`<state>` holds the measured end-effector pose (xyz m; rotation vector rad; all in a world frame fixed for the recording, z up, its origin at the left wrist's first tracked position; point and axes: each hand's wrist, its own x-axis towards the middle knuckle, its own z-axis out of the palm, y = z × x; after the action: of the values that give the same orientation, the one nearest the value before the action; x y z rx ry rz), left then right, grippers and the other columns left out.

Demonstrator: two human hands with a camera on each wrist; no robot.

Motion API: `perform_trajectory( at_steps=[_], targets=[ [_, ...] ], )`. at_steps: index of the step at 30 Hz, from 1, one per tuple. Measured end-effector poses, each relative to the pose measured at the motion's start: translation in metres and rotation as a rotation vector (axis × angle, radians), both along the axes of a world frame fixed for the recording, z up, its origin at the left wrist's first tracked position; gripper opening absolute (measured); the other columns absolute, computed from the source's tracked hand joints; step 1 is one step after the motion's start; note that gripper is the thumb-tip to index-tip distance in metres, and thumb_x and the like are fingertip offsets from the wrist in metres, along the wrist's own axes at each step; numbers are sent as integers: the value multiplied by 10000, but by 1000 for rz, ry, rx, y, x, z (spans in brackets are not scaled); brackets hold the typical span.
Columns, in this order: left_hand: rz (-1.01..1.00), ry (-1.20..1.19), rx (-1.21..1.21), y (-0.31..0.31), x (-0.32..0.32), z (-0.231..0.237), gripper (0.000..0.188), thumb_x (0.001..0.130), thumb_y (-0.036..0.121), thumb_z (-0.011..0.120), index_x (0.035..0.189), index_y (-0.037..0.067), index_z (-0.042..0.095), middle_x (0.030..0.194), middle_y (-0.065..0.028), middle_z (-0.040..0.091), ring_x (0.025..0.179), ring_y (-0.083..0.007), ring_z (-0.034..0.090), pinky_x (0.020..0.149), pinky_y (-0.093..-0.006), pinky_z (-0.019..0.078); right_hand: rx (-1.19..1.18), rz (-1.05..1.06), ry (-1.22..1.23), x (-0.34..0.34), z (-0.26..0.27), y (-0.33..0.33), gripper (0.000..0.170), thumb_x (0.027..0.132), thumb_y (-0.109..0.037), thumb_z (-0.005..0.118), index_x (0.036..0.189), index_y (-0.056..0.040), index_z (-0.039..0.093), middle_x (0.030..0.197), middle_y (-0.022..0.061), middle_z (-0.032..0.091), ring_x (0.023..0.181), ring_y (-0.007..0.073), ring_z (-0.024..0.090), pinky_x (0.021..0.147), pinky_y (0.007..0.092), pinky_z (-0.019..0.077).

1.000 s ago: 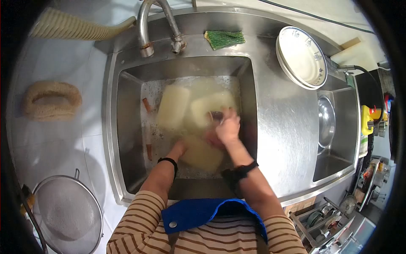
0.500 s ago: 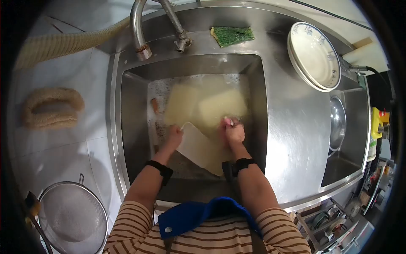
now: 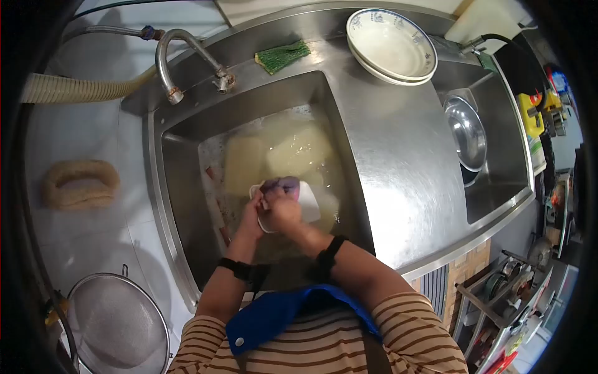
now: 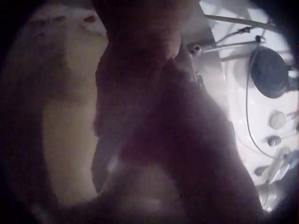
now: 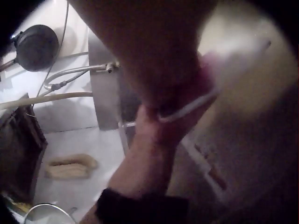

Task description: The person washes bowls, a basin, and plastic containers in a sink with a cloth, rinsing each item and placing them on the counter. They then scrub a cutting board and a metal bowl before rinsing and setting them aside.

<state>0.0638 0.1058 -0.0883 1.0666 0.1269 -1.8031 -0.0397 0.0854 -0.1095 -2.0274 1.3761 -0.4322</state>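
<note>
In the head view, the left hand (image 3: 251,218) grips the near-left edge of a white, round-cornered tray or board (image 3: 309,208), held in the cloudy water of the sink (image 3: 268,93). Against its upper face the right hand (image 3: 283,210) holds a bunched purple cloth or scrubber (image 3: 289,183), fingers curled over it. The right wrist view shows the left hand (image 5: 156,128) at the tray's rim (image 5: 189,108), dim and blurred. Under the water lie pale flat pieces, one on the left (image 3: 244,163) and one further right (image 3: 300,149).
Reddish-brown strips (image 3: 225,234) lie along the sink's left side. A faucet (image 3: 176,95) and green scouring pad (image 3: 281,56) are behind it. Stacked bowls (image 3: 392,45) stand right; a metal bowl (image 3: 466,134) is in the second basin. A strainer (image 3: 118,324) and a tan ring-shaped item (image 3: 82,184) are left.
The white tray has been raised and turned flatter. The right hand has moved left onto it with the purple cloth, beside the left hand. The head view has shifted and rotated.
</note>
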Motion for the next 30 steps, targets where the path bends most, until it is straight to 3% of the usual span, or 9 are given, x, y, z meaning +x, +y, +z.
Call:
perform_trajectory(
  at_steps=[3, 7, 13, 16, 17, 20, 24, 25, 30],
  targets=[
    [21, -207, -55, 9, 3, 11, 303, 870, 222, 481, 1097, 21, 476, 1016, -118, 565, 926, -244, 566, 800, -375, 465, 21, -50, 153, -31, -35, -31, 282, 752, -196, 517, 1012, -100, 573, 1009, 111, 547, 995, 256, 496, 959, 427, 271],
    [104, -286, -84, 12, -14, 24, 308, 873, 226, 486, 1091, 8, 469, 1000, -103, 563, 900, -212, 567, 768, -351, 472, 125, -209, 178, -38, -28, -35, 281, 707, -216, 574, 979, -146, 593, 1014, 123, 538, 986, 251, 497, 888, 436, 330],
    [54, -418, -100, -9, 8, -13, 285, 894, 246, 447, 1067, 22, 484, 977, -85, 566, 851, -179, 563, 739, -326, 470, 56, -65, -3, 6, 33, 12, 263, 680, -231, 603, 939, -186, 580, 971, 84, 523, 1001, 295, 477, 773, 426, 449],
    [149, -429, -131, -3, 7, 7, 256, 894, 203, 446, 1069, 19, 474, 1011, -96, 550, 909, -203, 554, 769, -331, 465, 44, -79, 75, -4, 17, -18, 238, 694, -249, 585, 920, -174, 578, 968, 102, 518, 971, 317, 477, 779, 410, 446],
    [230, -390, -163, -4, 1, 24, 250, 892, 189, 450, 1073, 19, 469, 1024, -101, 543, 929, -211, 550, 778, -334, 464, -172, 169, 167, -17, -24, -32, 207, 699, -257, 571, 891, -179, 582, 971, 89, 520, 927, 311, 482, 810, 417, 421],
    [264, -492, -191, -7, -3, 45, 258, 883, 175, 469, 1087, 17, 461, 1039, -106, 534, 946, -223, 544, 787, -342, 460, 70, -218, 187, -21, -28, -43, 186, 689, -261, 577, 865, -203, 590, 975, 77, 526, 939, 293, 467, 860, 443, 377],
    [212, -631, -216, -18, 22, -9, 286, 877, 185, 484, 1104, 12, 455, 1021, -96, 538, 888, -207, 549, 760, -333, 452, 23, 127, 234, -4, -38, -2, 215, 682, -253, 590, 892, -207, 589, 1039, 110, 489, 1017, 316, 414, 832, 469, 389],
    [212, -625, -217, -24, 15, -1, 286, 877, 185, 484, 1104, 12, 455, 1021, -96, 538, 888, -207, 549, 760, -333, 452, 7, -119, 139, 12, -11, 14, 218, 677, -262, 595, 885, -195, 591, 1019, 108, 485, 1023, 308, 421, 796, 462, 414],
    [34, -898, -129, -45, 3, 41, 385, 872, 279, 496, 1151, 21, 437, 1047, -79, 520, 925, -192, 515, 760, -349, 439, 150, -60, -68, 12, 41, -5, 206, 639, -241, 625, 807, -128, 587, 971, 123, 513, 981, 292, 468, 730, 437, 453]
  ],
)
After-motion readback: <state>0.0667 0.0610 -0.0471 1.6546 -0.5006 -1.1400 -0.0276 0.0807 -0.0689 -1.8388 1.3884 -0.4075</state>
